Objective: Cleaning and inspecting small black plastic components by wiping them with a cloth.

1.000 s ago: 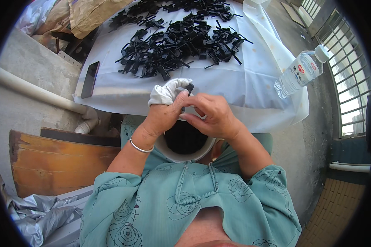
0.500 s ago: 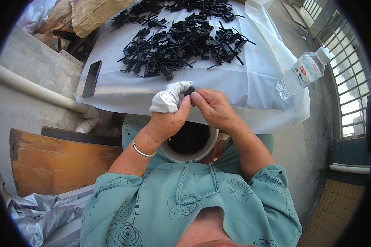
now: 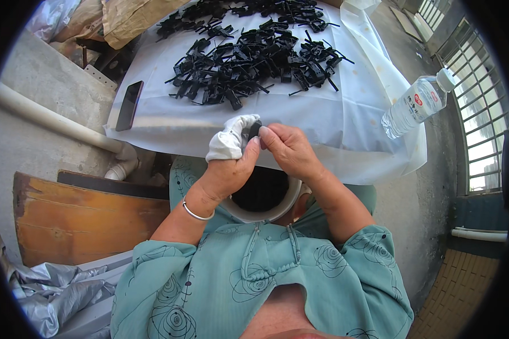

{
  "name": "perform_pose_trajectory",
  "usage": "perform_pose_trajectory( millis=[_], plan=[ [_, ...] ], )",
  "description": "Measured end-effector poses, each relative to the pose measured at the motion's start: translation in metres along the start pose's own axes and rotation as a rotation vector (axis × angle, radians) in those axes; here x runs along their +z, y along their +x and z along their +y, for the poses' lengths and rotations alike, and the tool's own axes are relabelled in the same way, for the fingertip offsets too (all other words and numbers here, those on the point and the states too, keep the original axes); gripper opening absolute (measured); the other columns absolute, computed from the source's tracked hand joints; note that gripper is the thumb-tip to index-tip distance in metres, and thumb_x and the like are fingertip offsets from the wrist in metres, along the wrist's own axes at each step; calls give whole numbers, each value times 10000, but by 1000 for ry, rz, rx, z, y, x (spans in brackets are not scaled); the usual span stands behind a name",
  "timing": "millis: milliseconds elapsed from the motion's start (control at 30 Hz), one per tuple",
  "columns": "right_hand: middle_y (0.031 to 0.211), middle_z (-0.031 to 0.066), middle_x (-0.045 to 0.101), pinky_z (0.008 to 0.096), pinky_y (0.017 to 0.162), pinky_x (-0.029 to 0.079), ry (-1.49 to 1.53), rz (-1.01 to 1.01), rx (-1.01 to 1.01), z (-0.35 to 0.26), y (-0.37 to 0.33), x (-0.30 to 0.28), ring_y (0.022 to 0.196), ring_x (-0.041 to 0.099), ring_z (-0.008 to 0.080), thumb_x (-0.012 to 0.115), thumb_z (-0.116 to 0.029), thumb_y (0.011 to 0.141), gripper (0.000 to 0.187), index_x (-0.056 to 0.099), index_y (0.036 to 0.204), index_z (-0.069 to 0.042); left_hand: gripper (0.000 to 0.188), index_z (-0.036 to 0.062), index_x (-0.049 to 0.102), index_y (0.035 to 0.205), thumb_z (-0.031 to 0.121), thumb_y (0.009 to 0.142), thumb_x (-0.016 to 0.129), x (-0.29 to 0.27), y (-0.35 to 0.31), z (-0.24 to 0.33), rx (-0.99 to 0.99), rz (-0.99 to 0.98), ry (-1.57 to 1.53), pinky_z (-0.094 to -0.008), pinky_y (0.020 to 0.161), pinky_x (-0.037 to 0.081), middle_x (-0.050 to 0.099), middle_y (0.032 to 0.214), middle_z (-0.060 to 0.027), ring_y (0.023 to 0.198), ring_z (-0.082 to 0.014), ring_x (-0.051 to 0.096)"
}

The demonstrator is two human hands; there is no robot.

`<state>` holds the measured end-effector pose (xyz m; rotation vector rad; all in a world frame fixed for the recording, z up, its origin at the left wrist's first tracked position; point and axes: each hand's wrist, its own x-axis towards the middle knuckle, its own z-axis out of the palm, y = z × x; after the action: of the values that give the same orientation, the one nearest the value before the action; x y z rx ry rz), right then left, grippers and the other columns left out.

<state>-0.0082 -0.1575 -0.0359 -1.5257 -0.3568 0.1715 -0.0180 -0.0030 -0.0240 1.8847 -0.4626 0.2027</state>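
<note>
My left hand [image 3: 231, 155], its fingers covered by a white cloth or partial glove [image 3: 227, 142], is closed on a small black plastic part [image 3: 255, 129]. Thumb and fingers of my right hand [image 3: 289, 148] pinch at the right side of that same part. Its exact shape is mostly hidden by the fingers. Below both hands, between my knees, stands a pale bucket [image 3: 253, 216] with dark contents. Past my hands a heap of black plastic parts [image 3: 260, 62] with thin prongs lies on the white-covered table [image 3: 300, 118].
A dark phone [image 3: 130, 106] lies at the table's left edge, and a clear water bottle [image 3: 417, 104] stands at the right edge. To my left are a white pipe [image 3: 56, 121], a worn wooden board [image 3: 85, 217] and crumpled silver sheeting [image 3: 68, 296]. Brown paper [image 3: 136, 20] sits far left.
The black part shows a little more between my hands, and my fingers have shifted slightly on it. The whole view has shifted a little.
</note>
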Motion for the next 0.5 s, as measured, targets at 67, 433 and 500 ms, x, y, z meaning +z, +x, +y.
perform_pose_trajectory(
  millis=[67,433,500],
  plan=[
    [667,58,564,263,581,419,-405,108,-133,-5,1,-8,618,494,118,547,-170,881,178,606,881,-2,318,5,430,1152,81,868,550,-5,8,-5,-6,-27,-169,-244,626,454,528,872,-8,687,-112,501],
    [644,109,563,298,527,420,-345,37,-231,-10,1,-16,538,500,197,649,-105,786,117,604,770,2,287,25,421,1178,75,895,416,-12,7,13,-369,-249,-343,-197,508,386,523,810,-17,586,-46,438],
    [637,97,552,289,523,412,-293,19,-141,-11,0,-16,533,473,174,642,-108,797,121,598,772,1,284,14,445,1150,75,874,412,-9,7,20,-372,-332,-315,-208,535,395,511,800,-16,599,-48,433]
  ],
)
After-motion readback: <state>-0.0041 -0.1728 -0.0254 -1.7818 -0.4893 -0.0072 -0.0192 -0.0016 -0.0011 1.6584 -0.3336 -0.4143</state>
